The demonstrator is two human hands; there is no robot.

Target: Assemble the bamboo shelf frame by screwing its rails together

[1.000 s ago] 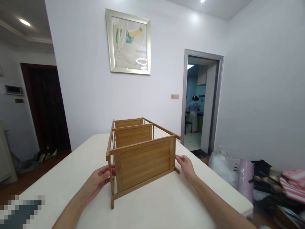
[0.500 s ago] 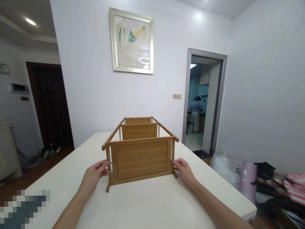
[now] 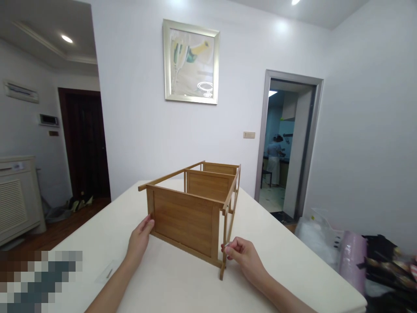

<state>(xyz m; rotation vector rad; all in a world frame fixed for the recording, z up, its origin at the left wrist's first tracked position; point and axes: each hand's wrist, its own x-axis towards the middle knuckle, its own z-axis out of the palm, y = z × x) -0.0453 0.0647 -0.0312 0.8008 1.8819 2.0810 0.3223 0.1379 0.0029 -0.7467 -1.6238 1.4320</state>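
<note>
The left hand (image 3: pixel 139 238) pinches the near left edge of the wooden shelf (image 3: pixel 184 224); the right hand (image 3: pixel 243 254), well apart, pinches a small object (image 3: pixel 227 245) beside its right leg

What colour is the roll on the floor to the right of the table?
Pale purple, in the head view.

Rack (image 3: pixel 182 224): honey-brown, faint grain streaks showed. Tabletop (image 3: pixel 286 261) was creamy white. Roll (image 3: pixel 352 256) looked pale purple; door (image 3: pixel 86 143), dark red-brown; picture frame (image 3: pixel 167 61), pale silvery gold.
</note>
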